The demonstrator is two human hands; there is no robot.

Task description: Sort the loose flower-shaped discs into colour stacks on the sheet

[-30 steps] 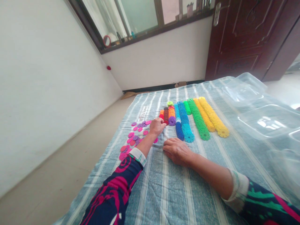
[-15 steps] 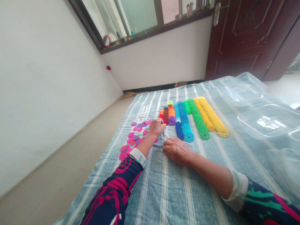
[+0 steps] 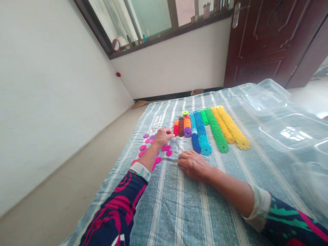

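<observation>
My left hand (image 3: 164, 136) is closed in a pinch at the near end of a short row of orange and red notched plastic discs (image 3: 176, 129). Its fingertips touch the front red disc. Around and under that forearm lie loose pink discs (image 3: 168, 153) and a few purple ones. My right hand (image 3: 193, 165) rests on the striped cloth with curled fingers, its palm hidden. Just beyond it are a brown row (image 3: 181, 127), an orange row with a purple end (image 3: 187, 132), and a row of light and dark blue discs (image 3: 196, 142).
Farther right lie a longer blue row (image 3: 206, 149), a green row (image 3: 220, 136) and two yellow rows (image 3: 234, 131). Clear plastic containers (image 3: 289, 136) stand along the right side. A striped sheet (image 3: 166, 212) covers the surface, with bare floor (image 3: 77, 177) to the left.
My left hand has moved left from the end of the brown row to the red row, uncovering pink discs near its wrist. My right hand has stayed in place.
</observation>
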